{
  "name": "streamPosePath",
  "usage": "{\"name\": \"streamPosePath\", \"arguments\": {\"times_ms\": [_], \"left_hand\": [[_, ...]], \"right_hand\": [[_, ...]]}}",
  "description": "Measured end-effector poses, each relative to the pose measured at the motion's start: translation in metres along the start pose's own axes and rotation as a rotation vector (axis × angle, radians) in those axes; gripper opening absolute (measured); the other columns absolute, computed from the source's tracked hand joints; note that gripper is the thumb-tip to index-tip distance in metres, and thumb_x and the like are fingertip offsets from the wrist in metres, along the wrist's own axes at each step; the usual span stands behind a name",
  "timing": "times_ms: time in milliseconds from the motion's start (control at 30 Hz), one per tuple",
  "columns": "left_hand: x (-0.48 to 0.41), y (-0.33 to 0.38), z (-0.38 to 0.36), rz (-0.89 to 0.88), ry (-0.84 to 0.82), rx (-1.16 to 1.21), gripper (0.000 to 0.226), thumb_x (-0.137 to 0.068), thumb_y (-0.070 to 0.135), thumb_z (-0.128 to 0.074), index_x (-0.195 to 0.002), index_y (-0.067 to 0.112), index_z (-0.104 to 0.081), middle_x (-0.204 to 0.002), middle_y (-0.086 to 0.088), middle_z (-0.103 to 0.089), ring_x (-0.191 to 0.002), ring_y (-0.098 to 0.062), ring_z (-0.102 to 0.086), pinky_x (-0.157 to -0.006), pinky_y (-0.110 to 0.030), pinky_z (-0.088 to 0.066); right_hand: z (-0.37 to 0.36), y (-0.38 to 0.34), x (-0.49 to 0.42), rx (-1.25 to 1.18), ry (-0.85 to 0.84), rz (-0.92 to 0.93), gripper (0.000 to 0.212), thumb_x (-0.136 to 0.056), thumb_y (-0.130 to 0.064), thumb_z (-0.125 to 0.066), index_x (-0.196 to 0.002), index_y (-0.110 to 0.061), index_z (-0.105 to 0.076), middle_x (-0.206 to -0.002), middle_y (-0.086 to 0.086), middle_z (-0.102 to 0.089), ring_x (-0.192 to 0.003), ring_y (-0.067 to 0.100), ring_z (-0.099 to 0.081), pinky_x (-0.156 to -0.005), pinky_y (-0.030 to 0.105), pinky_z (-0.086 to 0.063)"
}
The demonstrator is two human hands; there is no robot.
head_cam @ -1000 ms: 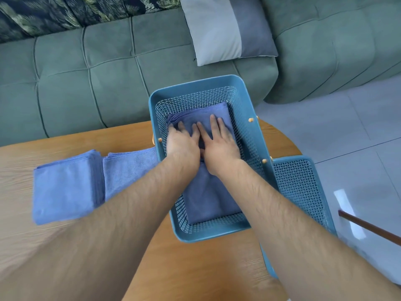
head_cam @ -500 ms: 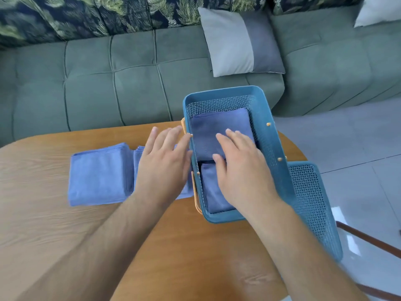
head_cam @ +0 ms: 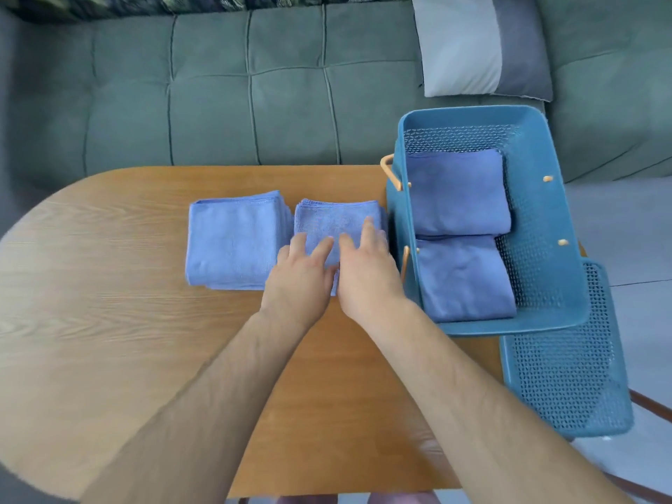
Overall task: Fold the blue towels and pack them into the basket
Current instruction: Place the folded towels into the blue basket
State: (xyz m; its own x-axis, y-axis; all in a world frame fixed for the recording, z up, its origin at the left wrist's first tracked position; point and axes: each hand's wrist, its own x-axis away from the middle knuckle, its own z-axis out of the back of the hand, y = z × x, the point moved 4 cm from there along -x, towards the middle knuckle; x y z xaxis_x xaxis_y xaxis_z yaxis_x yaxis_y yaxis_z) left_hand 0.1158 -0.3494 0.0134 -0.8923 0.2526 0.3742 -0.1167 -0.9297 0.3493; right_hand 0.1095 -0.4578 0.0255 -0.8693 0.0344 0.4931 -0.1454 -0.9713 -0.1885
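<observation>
Left hand (head_cam: 302, 281) and right hand (head_cam: 367, 278) rest flat, fingers relaxed, on the folded towel stack (head_cam: 334, 218) beside the basket (head_cam: 538, 256); an uneven lift may unfold it.

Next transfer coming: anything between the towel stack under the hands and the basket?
Nothing loose. The folded blue towel stack under the left hand and right hand sits beside the blue perforated plastic basket; only its side wall and tan handle intervene. Folded towels line its floor.

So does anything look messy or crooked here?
The towels look neat. Only the basket sits crooked at the table edge, and a second teal basket beside it seems to stick out past the edge.
</observation>
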Motion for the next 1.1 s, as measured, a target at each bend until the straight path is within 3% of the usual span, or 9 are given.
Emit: {"name": "streamPosePath", "arguments": {"times_ms": [100,233,300,433,533,667,833,933,1100], "left_hand": [[-0.001,-0.005,-0.015,0.094,-0.102,0.062,0.051,-0.103,0.035,-0.047,-0.153,0.032,-0.035,-0.158,-0.017,-0.024,-0.124,-0.044,-0.045,-0.102,-0.048,-0.041],[-0.005,-0.006,-0.021,0.147,-0.054,0.124,0.047,-0.103,0.033,-0.048,-0.15,0.03,-0.041,-0.153,-0.018,-0.029,-0.12,-0.043,-0.047,-0.101,-0.046,-0.041],[-0.008,-0.012,-0.019,0.189,0.013,0.228,0.043,-0.101,0.031,-0.052,-0.144,0.028,-0.049,-0.143,-0.016,-0.035,-0.115,-0.039,-0.05,-0.101,-0.046,-0.043],[-0.009,-0.026,-0.012,0.294,0.039,0.543,0.031,-0.095,0.027,-0.063,-0.127,0.027,-0.061,-0.125,-0.001,-0.051,-0.087,-0.009,-0.056,-0.083,-0.024,-0.043],[-0.005,-0.033,0.004,0.319,0.048,0.701,0.026,-0.092,0.025,-0.067,-0.117,0.028,-0.065,-0.11,0.014,-0.064,-0.082,0.006,-0.057,-0.07,-0.014,-0.041],[0.02,-0.024,0.037,0.228,0.16,0.714,0.032,-0.091,0.03,-0.069,-0.122,0.035,-0.062,-0.114,0.014,-0.063,-0.098,-0.006,-0.062,-0.087,-0.026,-0.051],[0.04,0.036,0.07,0.056,0.209,0.689,0.039,-0.091,0.031,-0.069,-0.128,0.037,-0.059,-0.115,0.02,-0.055,-0.095,0.0,-0.057,-0.082,-0.012,-0.045],[0.039,0.083,0.068,-0.085,0.173,0.583,0.042,-0.092,0.032,-0.068,-0.133,0.033,-0.057,-0.119,0.016,-0.053,-0.102,0.008,-0.051,-0.086,-0.007,-0.039],[0.036,0.156,0.034,-0.265,-0.037,0.362,0.05,-0.099,0.036,-0.055,-0.147,0.028,-0.043,-0.136,0.004,-0.04,-0.113,-0.014,-0.054,-0.092,-0.022,-0.041]], "right_hand": [[-0.016,0.004,-0.01,-0.001,-0.073,-0.141,0.059,-0.093,-0.02,-0.064,-0.143,-0.01,-0.035,-0.16,0.035,0.005,-0.142,0.045,-0.033,-0.109,0.044,-0.04],[-0.022,0.011,-0.016,-0.076,-0.057,-0.228,0.046,-0.095,-0.022,-0.062,-0.135,-0.015,-0.041,-0.142,0.028,-0.035,-0.122,0.037,-0.048,-0.094,0.041,-0.045],[-0.019,0.012,-0.017,-0.121,-0.005,-0.237,0.042,-0.094,-0.018,-0.062,-0.132,-0.015,-0.045,-0.131,0.02,-0.041,-0.119,0.036,-0.047,-0.091,0.039,-0.045],[-0.007,0.009,-0.008,-0.201,0.003,-0.191,0.048,-0.09,-0.011,-0.059,-0.136,-0.015,-0.046,-0.13,0.016,-0.038,-0.119,0.035,-0.046,-0.094,0.039,-0.042],[0.009,0.0,0.007,-0.203,0.082,-0.074,0.053,-0.09,-0.012,-0.06,-0.141,-0.019,-0.045,-0.13,0.012,-0.039,-0.118,0.033,-0.046,-0.091,0.037,-0.036],[0.034,-0.004,0.033,-0.258,0.318,0.053,0.056,-0.085,-0.004,-0.062,-0.139,-0.018,-0.052,-0.121,0.013,-0.045,-0.107,0.035,-0.05,-0.084,0.039,-0.038],[0.075,0.037,0.07,-0.339,0.536,0.056,0.051,-0.087,-0.005,-0.066,-0.135,-0.017,-0.057,-0.118,0.012,-0.049,-0.101,0.036,-0.056,-0.087,0.048,-0.049],[0.093,0.084,0.087,-0.321,0.496,-0.025,0.048,-0.089,-0.012,-0.067,-0.135,-0.023,-0.058,-0.118,0.005,-0.048,-0.099,0.031,-0.055,-0.089,0.046,-0.045],[0.087,0.162,0.099,-0.256,0.227,-0.21,0.047,-0.094,-0.025,-0.064,-0.137,-0.037,-0.052,-0.119,-0.004,-0.043,-0.104,0.03,-0.055,-0.091,0.041,-0.043]]}}
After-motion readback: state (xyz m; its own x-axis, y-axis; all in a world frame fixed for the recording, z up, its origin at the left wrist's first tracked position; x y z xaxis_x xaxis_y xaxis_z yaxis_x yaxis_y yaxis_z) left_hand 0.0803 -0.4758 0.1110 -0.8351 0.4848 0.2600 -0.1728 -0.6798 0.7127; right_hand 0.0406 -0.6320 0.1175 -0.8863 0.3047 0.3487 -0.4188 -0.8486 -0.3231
